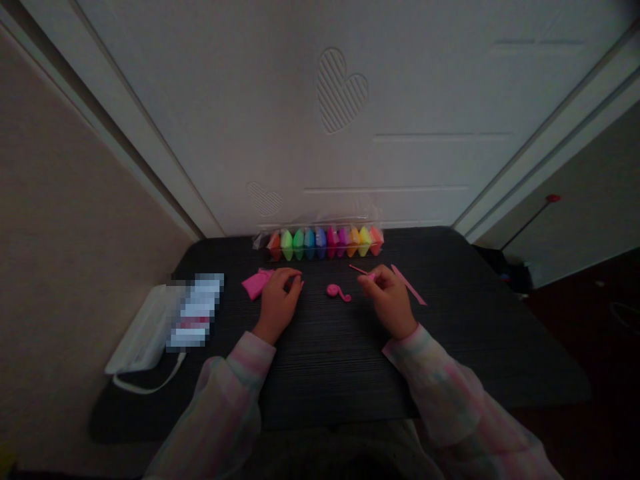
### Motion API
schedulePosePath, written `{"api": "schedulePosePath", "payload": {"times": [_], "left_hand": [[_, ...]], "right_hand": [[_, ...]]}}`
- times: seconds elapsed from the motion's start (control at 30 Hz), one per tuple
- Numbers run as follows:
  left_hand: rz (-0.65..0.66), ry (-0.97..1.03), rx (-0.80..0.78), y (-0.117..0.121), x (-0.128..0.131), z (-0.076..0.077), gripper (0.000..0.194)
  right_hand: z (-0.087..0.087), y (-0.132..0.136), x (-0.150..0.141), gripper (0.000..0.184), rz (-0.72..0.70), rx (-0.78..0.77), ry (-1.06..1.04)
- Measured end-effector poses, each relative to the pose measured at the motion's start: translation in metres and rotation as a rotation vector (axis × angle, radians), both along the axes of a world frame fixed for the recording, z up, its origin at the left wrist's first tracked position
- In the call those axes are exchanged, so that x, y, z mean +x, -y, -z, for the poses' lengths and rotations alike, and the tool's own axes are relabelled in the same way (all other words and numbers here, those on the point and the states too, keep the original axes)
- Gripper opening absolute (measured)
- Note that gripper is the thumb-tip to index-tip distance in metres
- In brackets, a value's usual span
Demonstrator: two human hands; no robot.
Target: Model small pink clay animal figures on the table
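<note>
My right hand (391, 303) is closed in a pinch on a thin pink modelling tool (358, 269), whose narrow end points left. A small curled piece of pink clay (339, 292), spiralled at its left end and hooked at its right, lies on the table between my hands. My left hand (279, 301) rests on the table with fingers bent and thumb apart. Beside and partly behind it is a pink packet or block of clay (254, 285). A flat pink clay knife (409, 285) lies just right of my right hand.
A clear-wrapped row of several coloured clay packs (320, 243) lies along the table's back edge, against a white panel (280, 120) with heart reliefs. On the left of the dark table (330, 373) are a blurred phone (197, 312), a white case (140, 330) and a white cable (150, 391).
</note>
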State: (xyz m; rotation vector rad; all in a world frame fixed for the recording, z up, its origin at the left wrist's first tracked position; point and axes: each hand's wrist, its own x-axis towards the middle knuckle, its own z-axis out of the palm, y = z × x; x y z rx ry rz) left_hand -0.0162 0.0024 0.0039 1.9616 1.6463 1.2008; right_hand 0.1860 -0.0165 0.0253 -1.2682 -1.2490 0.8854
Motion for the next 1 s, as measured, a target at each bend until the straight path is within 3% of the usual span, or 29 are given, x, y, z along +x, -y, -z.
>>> {"api": "schedulePosePath", "payload": {"times": [0.43,0.77,1.0], "left_hand": [[-0.015,-0.001,0.0,0.0015,0.0009,-0.003,0.014],[-0.017,0.019,-0.003,0.0015,0.0016,-0.0035,0.013],[-0.015,0.046,-0.011,0.0016,0.0016,-0.0032,0.013]], "right_hand": [[0.0051,-0.0034,0.0024,0.025,-0.061,0.128,0.085],[0.0072,-0.0037,-0.0037,0.026,-0.032,0.061,-0.138],[0.0019,-0.0015,-0.0054,0.018,-0.06,0.01,-0.106]]}}
